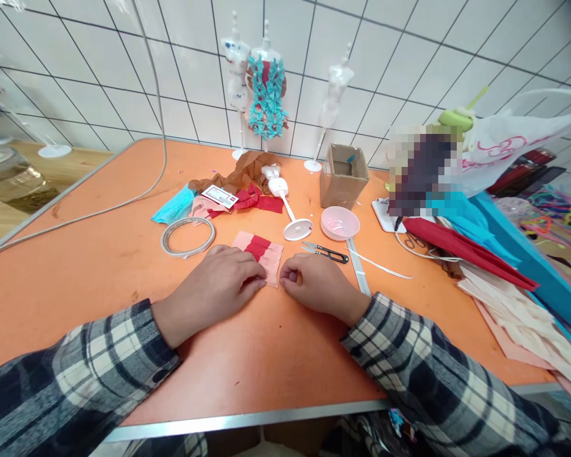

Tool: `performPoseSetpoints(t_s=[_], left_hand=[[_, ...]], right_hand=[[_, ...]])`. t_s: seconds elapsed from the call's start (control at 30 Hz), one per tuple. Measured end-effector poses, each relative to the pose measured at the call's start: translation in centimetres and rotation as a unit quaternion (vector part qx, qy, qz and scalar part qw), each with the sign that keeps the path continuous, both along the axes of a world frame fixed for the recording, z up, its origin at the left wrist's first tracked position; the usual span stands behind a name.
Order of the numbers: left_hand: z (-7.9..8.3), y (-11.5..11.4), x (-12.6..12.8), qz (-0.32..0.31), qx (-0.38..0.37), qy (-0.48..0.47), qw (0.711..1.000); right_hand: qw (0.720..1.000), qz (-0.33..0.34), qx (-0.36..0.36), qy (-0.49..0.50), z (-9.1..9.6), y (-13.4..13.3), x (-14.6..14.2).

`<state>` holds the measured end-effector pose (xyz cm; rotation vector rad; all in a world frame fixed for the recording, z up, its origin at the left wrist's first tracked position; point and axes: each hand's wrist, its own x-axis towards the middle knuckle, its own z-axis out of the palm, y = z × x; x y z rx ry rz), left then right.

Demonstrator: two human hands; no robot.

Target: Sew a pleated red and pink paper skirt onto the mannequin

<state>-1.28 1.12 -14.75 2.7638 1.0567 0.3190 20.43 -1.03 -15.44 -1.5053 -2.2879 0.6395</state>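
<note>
A small piece of pleated crepe paper (pixel 261 252), pink with a red band, lies on the orange table (pixel 99 266) in front of me. My left hand (pixel 219 289) rests on the table with its fingers curled, pinching the paper's near edge. My right hand (pixel 316 285) is closed beside it, thumb and fingers pinched at the same near edge of the paper. Both wrists wear plaid sleeves.
A roll of tape (pixel 188 236), small scissors (pixel 326 252), a pink bowl (pixel 340 222), a fallen white mannequin stand (pixel 288 206), a cardboard box (pixel 345 174) and crepe scraps (pixel 240 190) lie behind. Stacked paper sheets (pixel 504 279) fill the right. Dressed mannequins (pixel 266 95) stand at the wall.
</note>
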Motion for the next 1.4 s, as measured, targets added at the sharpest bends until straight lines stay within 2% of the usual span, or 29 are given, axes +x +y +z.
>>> performPoseSetpoints(t_s=[0.13, 0.43, 0.8, 0.97, 1.2, 1.3, 1.4], left_hand=[[-0.1, 0.1, -0.1, 0.004, -0.003, -0.003, 1.000], [0.0, 0.0, 0.1, 0.001, -0.003, -0.008, 1.000], [-0.1, -0.1, 0.1, 0.005, -0.013, -0.008, 1.000], [0.0, -0.1, 0.2, 0.019, -0.014, -0.009, 1.000], [0.6, 0.7, -0.6, 0.063, -0.056, 0.005, 0.996], [0.8, 1.0, -0.9, 0.091, -0.065, 0.018, 0.994], [0.9, 1.2, -1.2, 0.105, -0.067, 0.031, 0.992]], right_hand=[[1.000, -0.017, 0.006, 0.023, 0.5, -0.3, -0.1], [1.000, 0.018, 0.020, -0.001, 0.0, -0.3, -0.5], [0.999, -0.040, -0.027, 0.003, 0.1, -0.2, -0.7], [0.993, -0.046, -0.100, -0.042, 1.2, 0.9, -1.0], [0.964, -0.018, -0.187, -0.187, 4.0, 2.9, -2.0], [0.958, -0.011, -0.201, -0.205, 4.4, 3.1, -2.3], [0.957, -0.009, -0.185, -0.222, 4.4, 3.0, -2.5]])
